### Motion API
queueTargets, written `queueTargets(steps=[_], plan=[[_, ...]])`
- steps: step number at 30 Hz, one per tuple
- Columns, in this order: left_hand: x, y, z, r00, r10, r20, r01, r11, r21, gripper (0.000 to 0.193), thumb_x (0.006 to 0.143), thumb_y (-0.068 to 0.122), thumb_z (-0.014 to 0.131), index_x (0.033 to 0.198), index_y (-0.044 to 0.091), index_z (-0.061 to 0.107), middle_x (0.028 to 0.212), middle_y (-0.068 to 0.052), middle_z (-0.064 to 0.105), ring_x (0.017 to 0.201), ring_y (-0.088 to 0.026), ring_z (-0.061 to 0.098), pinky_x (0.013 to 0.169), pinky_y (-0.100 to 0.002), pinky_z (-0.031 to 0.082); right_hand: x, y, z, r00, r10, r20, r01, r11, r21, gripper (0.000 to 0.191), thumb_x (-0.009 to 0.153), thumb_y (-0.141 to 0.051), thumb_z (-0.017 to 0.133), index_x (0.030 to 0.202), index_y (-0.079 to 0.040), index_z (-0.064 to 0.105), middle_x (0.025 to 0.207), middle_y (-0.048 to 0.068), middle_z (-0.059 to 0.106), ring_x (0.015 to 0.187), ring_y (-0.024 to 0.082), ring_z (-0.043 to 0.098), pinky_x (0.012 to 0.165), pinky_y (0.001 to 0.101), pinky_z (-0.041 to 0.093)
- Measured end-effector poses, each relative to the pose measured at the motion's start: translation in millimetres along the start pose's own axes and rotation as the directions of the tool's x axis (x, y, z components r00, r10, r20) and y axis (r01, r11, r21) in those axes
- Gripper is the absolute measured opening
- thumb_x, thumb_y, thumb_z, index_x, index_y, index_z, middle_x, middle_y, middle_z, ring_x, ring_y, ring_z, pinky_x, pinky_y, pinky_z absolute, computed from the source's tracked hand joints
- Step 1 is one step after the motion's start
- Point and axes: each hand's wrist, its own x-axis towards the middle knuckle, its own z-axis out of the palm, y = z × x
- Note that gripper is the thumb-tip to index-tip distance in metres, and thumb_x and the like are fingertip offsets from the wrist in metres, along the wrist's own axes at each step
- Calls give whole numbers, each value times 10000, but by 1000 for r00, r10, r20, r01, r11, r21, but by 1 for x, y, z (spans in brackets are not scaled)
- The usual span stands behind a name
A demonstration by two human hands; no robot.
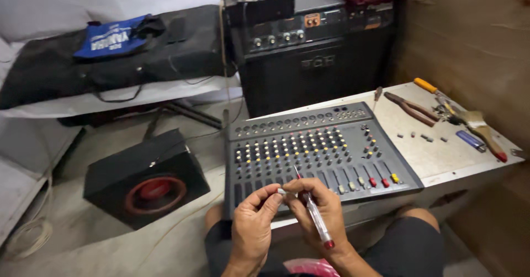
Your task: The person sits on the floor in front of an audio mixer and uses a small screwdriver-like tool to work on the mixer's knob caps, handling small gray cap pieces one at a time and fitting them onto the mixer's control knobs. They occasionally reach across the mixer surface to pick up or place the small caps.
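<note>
Hands meet over the mixer (pixel 317 150) on the bench (pixel 441 155): left hand (pixel 251 224) pinches a small cap (pixel 282 191), right hand (pixel 320 208) grips the screwdriver (pixel 313 213); steady alignment looks needed.

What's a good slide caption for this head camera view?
Both hands, left hand pinching a small part, right hand gripping a screwdriver, over a grey mixing console.

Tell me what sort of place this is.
Probably a small audio repair workshop. A mixer lies on a worn bench beside pliers; an amplifier stands behind and a loose speaker box sits on the floor. The right hand holds a screwdriver.
</note>
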Motion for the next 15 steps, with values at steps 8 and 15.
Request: queueTargets(steps=[8,15], plan=[[71,-49,13,998,-14,-54,33,927,374,237,907,154,734,1065,-14,791,852,-13,743,753,-69,619,679,-221,513,31,67,-36,981,165,-100,-171,984,-55,168,862,-22,767,1024,-19,725,846,28,686,699,52,554,607,223,469],[198,-90,-1,939,331,98,-263,502,824,189,890,214,725,1002,75,786,944,-86,785,884,-228,701,818,-364,549,58,128,-70,944,258,-207,-280,956,-84,119,900,-77,738,1001,-21,708,856,8,712,727,52,577,658,214,480]])
